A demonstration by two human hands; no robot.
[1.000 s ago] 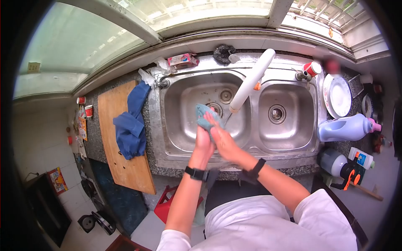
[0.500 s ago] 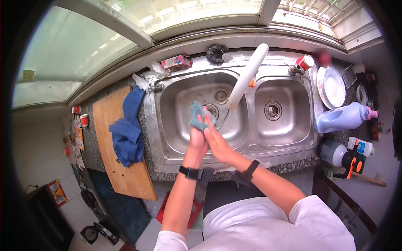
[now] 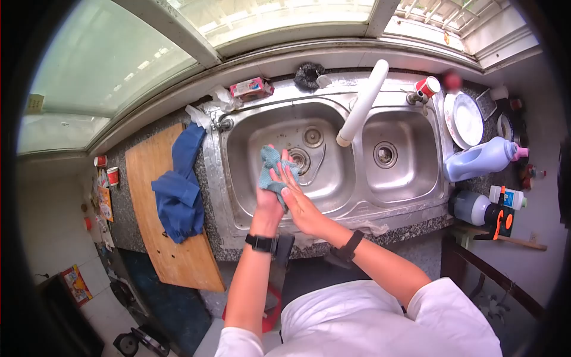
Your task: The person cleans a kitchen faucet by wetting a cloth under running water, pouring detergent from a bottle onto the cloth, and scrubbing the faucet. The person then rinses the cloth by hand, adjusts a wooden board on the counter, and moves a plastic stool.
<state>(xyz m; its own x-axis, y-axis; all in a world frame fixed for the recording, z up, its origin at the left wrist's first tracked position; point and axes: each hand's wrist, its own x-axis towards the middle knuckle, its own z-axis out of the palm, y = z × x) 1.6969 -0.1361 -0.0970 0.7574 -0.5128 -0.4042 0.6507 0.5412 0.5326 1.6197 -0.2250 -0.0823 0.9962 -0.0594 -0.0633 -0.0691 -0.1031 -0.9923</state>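
A blue-green cloth (image 3: 271,168) lies between my two hands over the left basin (image 3: 244,154) of the steel sink. My left hand (image 3: 269,199) is under the cloth, its palm against it and its fingers mostly covered. From the right, my right hand (image 3: 297,199) presses on the cloth with its fingers stretched and a little apart. The white faucet (image 3: 364,104) stands to the right of my hands, its spout end near the divider between the basins. Part of the drain (image 3: 299,160) shows just beyond my right fingertips.
On the left, a blue garment (image 3: 179,202) lies on a wooden board (image 3: 146,196). Right of the sink are white plates (image 3: 467,121), a lavender bottle (image 3: 482,160) and a spray bottle (image 3: 473,208). The right basin (image 3: 404,181) adjoins the left one. A pink box (image 3: 251,88) sits behind the sink.
Both hands have moved left with the cloth, which now looks more spread out. The faucet spout has swung a little to the right, towards the divider.
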